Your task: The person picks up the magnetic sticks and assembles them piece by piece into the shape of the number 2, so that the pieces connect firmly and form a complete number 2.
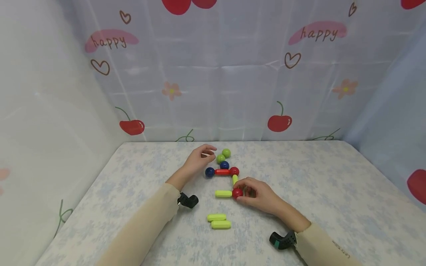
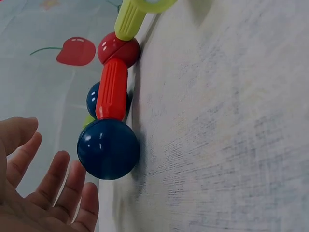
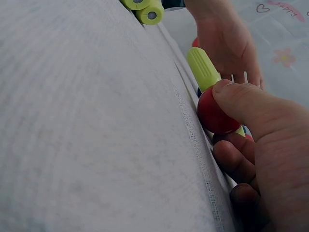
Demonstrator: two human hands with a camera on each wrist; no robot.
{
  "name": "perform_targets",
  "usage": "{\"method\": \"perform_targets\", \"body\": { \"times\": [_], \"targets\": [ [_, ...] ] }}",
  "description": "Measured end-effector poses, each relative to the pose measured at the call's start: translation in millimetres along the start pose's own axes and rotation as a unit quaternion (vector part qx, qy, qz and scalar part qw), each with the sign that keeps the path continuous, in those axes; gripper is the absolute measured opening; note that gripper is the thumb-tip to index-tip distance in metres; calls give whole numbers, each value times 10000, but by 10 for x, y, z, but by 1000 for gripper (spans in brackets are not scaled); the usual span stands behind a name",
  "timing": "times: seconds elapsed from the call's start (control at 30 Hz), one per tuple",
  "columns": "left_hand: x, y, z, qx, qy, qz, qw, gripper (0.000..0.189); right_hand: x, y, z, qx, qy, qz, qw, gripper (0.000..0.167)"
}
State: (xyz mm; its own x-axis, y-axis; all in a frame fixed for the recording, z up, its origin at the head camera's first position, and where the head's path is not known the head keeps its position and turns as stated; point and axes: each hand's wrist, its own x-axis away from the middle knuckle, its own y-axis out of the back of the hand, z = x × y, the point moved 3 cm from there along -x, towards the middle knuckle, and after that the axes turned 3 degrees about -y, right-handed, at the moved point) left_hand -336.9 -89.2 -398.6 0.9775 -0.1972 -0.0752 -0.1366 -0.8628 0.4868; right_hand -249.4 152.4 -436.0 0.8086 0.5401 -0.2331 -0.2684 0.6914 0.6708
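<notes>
In the head view my right hand (image 1: 257, 194) pinches a red ball (image 1: 237, 193) between thumb and fingers. A yellow-green rod (image 1: 223, 193) extends left from that ball, and another yellow-green rod (image 1: 235, 179) leads up to a second red ball (image 1: 234, 171). From there a red rod (image 1: 222, 172) runs to a dark blue ball (image 1: 210, 172). My left hand (image 1: 199, 158) hovers just above the blue ball, fingers loosely bent and holding nothing. Seen from the left wrist, the left palm (image 2: 43, 208) is apart from the blue ball (image 2: 108, 149).
Behind the red rod sit another blue ball (image 1: 224, 165) and two green balls (image 1: 220, 159). Two loose yellow-green rods (image 1: 221, 224) lie side by side at the front of the patterned table (image 1: 159, 155). Printed curtains (image 1: 219, 99) stand behind it and at both sides.
</notes>
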Motion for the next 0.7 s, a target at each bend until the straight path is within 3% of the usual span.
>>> {"method": "perform_targets", "body": {
  "times": [0.2, 0.43, 0.57, 0.7],
  "targets": [
    [-182, -86, 69, -157, 329, 523, 9980, 36, 3, -5, 7, 18, -6, 0, 10000, 34],
    [-249, -143, 111, -102, 636, 1064, 9922, 35, 3, -16, 4, -36, 32, 23, 10000, 33],
    [-258, -166, 103, -199, 497, 1386, 9889, 36, 7, -13, 3, -26, 48, 10, 10000, 33],
    [-261, -183, 92, -327, 374, 1431, 9885, 36, 6, -5, 4, 1, 30, -1, 10000, 33]
  ]
}}
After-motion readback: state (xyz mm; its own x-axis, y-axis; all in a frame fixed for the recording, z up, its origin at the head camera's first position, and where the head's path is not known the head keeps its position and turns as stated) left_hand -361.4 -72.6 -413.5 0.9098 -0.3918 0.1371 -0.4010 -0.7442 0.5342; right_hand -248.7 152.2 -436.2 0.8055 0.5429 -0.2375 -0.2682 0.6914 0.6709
